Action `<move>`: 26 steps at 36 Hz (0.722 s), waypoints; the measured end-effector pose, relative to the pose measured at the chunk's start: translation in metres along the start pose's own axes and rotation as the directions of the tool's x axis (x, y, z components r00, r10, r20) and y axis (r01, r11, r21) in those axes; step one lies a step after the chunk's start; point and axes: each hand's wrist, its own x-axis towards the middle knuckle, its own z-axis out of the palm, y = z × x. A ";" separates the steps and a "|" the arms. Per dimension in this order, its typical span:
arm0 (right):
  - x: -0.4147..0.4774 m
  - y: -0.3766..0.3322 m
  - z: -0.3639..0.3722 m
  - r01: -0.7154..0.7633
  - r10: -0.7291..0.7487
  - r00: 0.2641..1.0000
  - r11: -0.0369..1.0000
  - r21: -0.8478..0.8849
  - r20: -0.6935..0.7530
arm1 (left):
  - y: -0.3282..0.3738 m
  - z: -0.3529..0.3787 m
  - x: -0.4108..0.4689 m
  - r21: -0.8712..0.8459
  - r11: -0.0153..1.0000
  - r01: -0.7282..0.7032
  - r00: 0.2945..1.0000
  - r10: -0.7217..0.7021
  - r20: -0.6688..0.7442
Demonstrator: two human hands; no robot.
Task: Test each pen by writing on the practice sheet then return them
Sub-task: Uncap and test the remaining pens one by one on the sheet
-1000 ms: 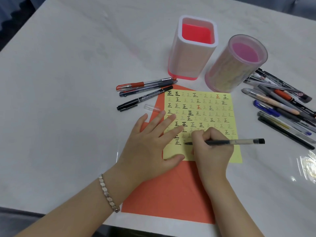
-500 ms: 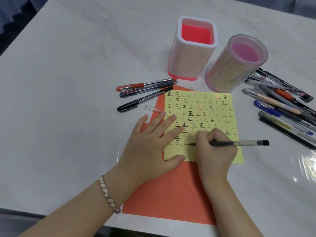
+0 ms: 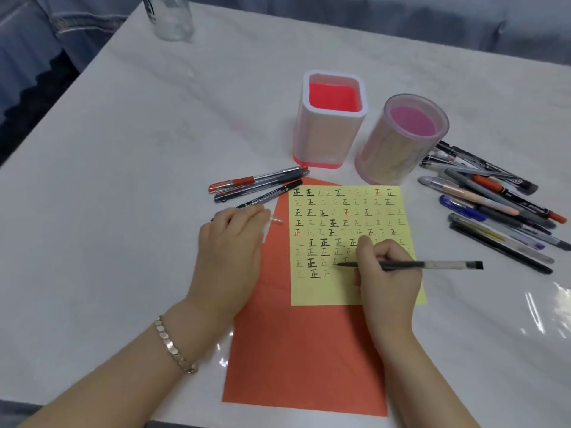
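The yellow practice sheet, printed with rows of characters, lies on an orange paper. My right hand holds a black gel pen with its tip touching the sheet in a lower row. Left of the sheet, my left hand rests with its fingers curled down on a clear pen cap, whose end sticks out past the fingertips. Three pens lie above that hand. Several more pens are piled at the right.
A square white holder with a red inside and a round pink holder stand empty behind the sheet. A clear bottle stands at the far left corner. The table's near edge runs just below the orange paper.
My left hand has slid left off the yellow sheet onto the clear cap. The right hand has shifted slightly right along the row while writing. The view has tilted up.
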 end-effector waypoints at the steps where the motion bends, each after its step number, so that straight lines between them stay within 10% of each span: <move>1: 0.001 -0.001 -0.002 -0.010 0.010 1.000 1.000 0.002 0.012 | -0.003 -0.002 0.003 0.007 1.000 0.001 1.000 -0.001 0.013; 18: 0.010 -0.027 -0.039 -0.035 0.023 0.985 0.997 0.068 0.169 | 0.011 -0.007 0.025 0.103 0.994 -0.040 0.994 0.030 0.105; 26: 0.011 -0.053 -0.049 -0.193 0.095 0.940 0.940 0.282 0.329 | 0.068 -0.033 0.023 -0.561 0.771 0.300 0.949 -0.180 0.260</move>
